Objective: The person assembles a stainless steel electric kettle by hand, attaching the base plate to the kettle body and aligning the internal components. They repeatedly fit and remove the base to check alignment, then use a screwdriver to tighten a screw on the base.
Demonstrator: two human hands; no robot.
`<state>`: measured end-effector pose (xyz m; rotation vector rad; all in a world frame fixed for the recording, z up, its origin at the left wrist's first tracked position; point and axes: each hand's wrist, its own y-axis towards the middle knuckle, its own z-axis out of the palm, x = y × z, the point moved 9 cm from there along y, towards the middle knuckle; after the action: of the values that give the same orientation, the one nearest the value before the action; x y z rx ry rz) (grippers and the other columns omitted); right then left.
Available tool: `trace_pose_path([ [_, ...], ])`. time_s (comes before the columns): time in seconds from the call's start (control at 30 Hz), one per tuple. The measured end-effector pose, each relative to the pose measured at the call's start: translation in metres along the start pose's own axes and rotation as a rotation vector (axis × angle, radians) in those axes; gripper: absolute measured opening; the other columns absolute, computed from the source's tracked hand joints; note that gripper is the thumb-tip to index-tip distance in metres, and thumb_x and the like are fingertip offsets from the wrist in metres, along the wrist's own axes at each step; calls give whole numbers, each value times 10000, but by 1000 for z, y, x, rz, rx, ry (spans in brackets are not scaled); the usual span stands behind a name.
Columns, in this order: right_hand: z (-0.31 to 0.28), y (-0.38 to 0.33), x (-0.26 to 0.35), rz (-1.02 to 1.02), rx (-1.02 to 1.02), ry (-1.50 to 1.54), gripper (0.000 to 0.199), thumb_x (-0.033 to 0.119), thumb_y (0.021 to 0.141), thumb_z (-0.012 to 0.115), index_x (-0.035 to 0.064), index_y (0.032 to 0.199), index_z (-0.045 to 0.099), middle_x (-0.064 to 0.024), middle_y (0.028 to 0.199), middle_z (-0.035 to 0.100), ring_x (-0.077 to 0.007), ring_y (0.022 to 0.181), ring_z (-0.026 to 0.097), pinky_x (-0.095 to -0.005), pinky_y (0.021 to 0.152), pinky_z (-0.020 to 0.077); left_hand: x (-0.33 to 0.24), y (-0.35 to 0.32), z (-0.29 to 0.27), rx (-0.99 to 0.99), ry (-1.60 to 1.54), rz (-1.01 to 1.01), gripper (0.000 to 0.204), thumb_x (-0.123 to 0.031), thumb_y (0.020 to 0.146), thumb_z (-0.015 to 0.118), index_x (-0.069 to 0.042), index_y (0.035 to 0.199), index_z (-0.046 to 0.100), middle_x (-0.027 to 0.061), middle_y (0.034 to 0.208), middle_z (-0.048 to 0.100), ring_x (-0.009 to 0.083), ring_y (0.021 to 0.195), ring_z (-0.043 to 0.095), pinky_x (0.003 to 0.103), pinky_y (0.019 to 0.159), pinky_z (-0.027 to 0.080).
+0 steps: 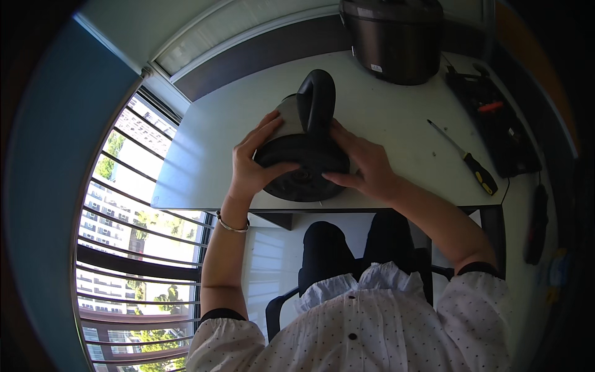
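Pale desk [384, 111] underneath, and left hand [251, 162] and right hand [369, 164] are clamped on the tilted kettle [304, 146] between them, thumbs at its base: a steadying step, it seems, any next move calling for even pressure.

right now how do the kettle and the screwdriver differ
The kettle is held between the left hand and right hand; the screwdriver lies untouched on the table. The kettle is wide and bulky, the screwdriver slim. The kettle has a curved handle, the screwdriver a straight one. Both show black.
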<state>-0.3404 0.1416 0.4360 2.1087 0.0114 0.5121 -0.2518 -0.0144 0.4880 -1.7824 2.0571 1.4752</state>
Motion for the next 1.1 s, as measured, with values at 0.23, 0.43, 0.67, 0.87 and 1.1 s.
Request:
trace_pose_path([
  [0.23,7,-3,5,-20,-56,-53,745,309,800,703,-9,1370,345,-245,1363,430,-347,1020,610,-376,837,522,4,-13,-3,11,42,90,857,-128,545,848,1,1314,492,195,1388,455,330,1274,455,396,1057,368],
  [0.43,13,0,8,-71,-125,-123,641,262,825,679,-45,1303,381,-272,1274,487,-339,882,648,-371,719,549,7,-16,-7,-55,-21,40,832,-107,536,849,-9,1294,521,197,1376,468,329,1270,461,397,1048,378],
  [0.67,10,-3,-1,-10,-135,-104,612,254,827,677,-49,1283,403,-211,996,621,-317,731,656,-369,647,541,10,-10,-9,-120,53,22,760,-96,542,852,-8,1243,570,182,1331,518,320,1217,516,389,1013,422],
  [0.87,9,4,-19,76,-113,44,672,277,784,729,-32,1287,409,-189,1043,617,-326,832,655,-375,700,540,8,-11,-8,-175,119,5,754,-120,552,861,-14,1240,572,180,1320,527,310,1206,527,381,984,454],
  [1.1,-25,43,19,-124,-138,-321,855,348,570,865,38,1255,458,-133,1297,472,-298,1279,430,-427,1045,375,7,-12,-12,-194,143,-6,742,-148,547,866,-34,1224,586,182,1312,532,323,1224,508,395,991,449],
])
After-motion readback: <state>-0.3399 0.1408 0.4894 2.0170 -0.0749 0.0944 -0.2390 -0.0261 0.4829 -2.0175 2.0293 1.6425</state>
